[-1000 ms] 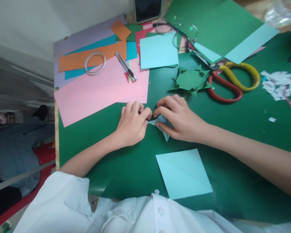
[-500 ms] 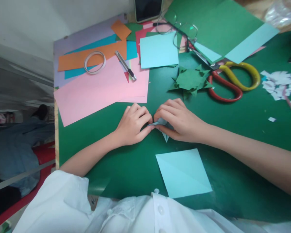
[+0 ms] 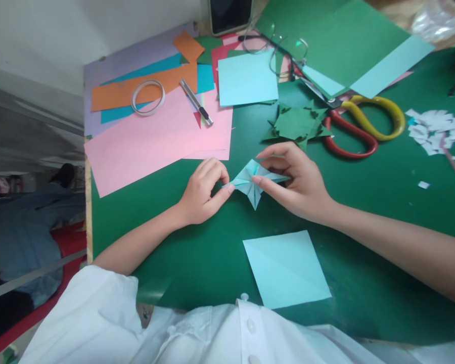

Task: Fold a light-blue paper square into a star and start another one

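Star: I'm judging it light, crisp, crushable; its tips are offering the safest hold.
Folds: showing pale blue, darker streaks, four points spreading.
Left hand: pinching the left tip.
Right hand: pinching the right side, thumb on top.
Table: I'm finding the star between both hands, beyond the sheet.

The torso is clad in a white, button-front cloth shirt, softly creased. Its stitched vertical placket bears small, round, pale buttons; fine seam lines run across the cloth to the left. The loose, wide white left sleeve ends near the elbow. The slender left forearm, right forearm, left grip and right grip are bare.
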A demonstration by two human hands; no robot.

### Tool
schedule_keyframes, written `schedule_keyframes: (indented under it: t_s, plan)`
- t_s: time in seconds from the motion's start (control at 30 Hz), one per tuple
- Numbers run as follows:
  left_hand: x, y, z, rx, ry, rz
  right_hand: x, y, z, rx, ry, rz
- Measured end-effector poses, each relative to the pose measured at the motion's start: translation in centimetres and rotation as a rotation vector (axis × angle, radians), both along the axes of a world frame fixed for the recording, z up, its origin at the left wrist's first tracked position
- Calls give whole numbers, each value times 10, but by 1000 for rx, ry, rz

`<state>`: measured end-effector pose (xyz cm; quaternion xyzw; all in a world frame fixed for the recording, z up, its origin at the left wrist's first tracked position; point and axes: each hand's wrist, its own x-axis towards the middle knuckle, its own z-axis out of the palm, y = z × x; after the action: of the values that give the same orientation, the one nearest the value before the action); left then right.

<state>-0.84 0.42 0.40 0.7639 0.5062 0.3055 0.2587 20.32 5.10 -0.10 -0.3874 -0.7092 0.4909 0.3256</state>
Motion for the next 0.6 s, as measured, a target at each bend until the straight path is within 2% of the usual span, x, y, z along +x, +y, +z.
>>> schedule_keyframes:
  t_s: [0.2,0.33,0.43,0.6]
  plan:
    - [0,-5,-8,-112,-110,-25,-2,-1,-2,49,110,127]
    - [-2,-5,-15,-49,-217,-74,-1,0,-3,146,57,139]
    - [-3,-4,-16,1,-211,-112,0,1,-2,175,-4,142]
    - [-3,-4,-11,-93,-168,-123,0,1,-1,167,-7,142]
